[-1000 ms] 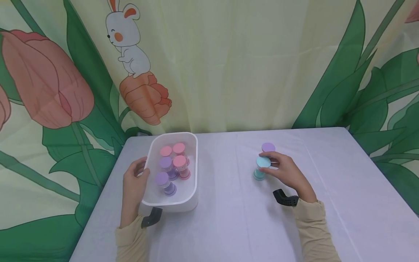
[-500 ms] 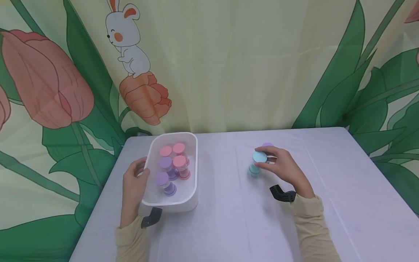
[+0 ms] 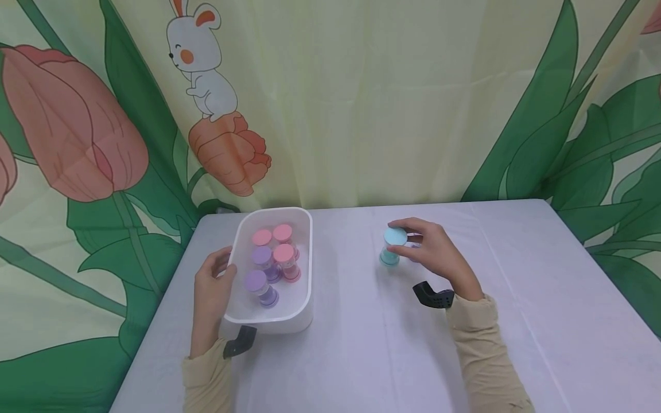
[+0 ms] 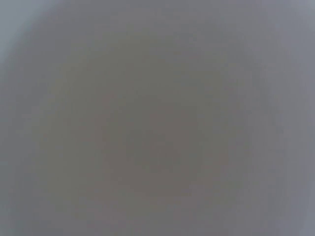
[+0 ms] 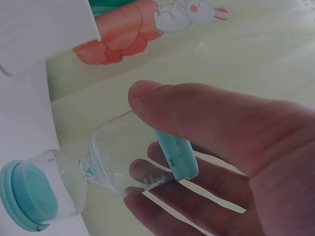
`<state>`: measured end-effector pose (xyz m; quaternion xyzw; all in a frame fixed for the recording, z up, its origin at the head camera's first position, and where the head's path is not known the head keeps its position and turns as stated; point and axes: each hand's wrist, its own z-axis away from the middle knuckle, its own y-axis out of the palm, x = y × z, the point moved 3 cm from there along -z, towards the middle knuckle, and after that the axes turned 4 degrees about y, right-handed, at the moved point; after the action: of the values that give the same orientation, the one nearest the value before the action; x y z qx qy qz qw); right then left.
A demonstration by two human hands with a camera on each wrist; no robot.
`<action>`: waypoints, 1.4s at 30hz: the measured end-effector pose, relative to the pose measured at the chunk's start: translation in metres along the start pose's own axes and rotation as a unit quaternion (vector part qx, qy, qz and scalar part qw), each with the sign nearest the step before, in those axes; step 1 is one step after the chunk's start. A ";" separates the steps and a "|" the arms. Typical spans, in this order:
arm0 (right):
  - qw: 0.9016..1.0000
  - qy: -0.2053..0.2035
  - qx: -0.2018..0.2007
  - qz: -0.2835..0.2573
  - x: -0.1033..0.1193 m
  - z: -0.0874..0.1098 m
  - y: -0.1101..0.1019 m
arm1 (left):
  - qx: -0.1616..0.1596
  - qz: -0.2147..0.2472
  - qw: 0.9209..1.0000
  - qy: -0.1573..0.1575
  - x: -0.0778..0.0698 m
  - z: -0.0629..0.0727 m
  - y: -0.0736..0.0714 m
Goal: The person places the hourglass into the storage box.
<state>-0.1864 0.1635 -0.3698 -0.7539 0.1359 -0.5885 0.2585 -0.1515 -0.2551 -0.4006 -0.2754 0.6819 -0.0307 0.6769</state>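
Note:
My right hand [image 3: 436, 252] holds a teal-capped hourglass [image 3: 389, 256] by its upper end, thumb on one side and fingers on the other. In the right wrist view the clear glass bulbs of this hourglass [image 5: 110, 157] show, with teal sand in the bulb at the far cap. A purple hourglass [image 3: 415, 253] is mostly hidden behind that hand. At the left, my left hand [image 3: 212, 298] grips the side of a white plastic box [image 3: 299, 326]. Inside the box stand purple hourglasses [image 3: 256, 281] and pink hourglasses [image 3: 284, 253].
A white cloth covers the table [image 3: 351, 355]. Behind its far edge hangs a curtain [image 3: 361, 103] printed with tulips, leaves and a rabbit on a carrot. The left wrist view is a grey blur.
My right hand has carried the teal hourglass left and slightly away from me, toward the box. The purple hourglass behind it has become mostly covered. My left hand and the box stay put.

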 end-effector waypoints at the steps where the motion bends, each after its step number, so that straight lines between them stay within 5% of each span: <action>1: 1.000 -0.004 0.000 -0.002 0.002 -0.001 0.001 | 0.000 0.000 1.000 0.000 0.000 0.000 0.000; 42: 0.992 -0.108 0.018 -0.058 0.084 -0.038 0.045 | 0.003 0.000 1.000 0.000 -0.001 0.000 0.000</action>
<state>-0.1956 0.0747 -0.3191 -0.8151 0.0525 -0.5199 0.2501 -0.1513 -0.2546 -0.3994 -0.2737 0.6821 -0.0329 0.6774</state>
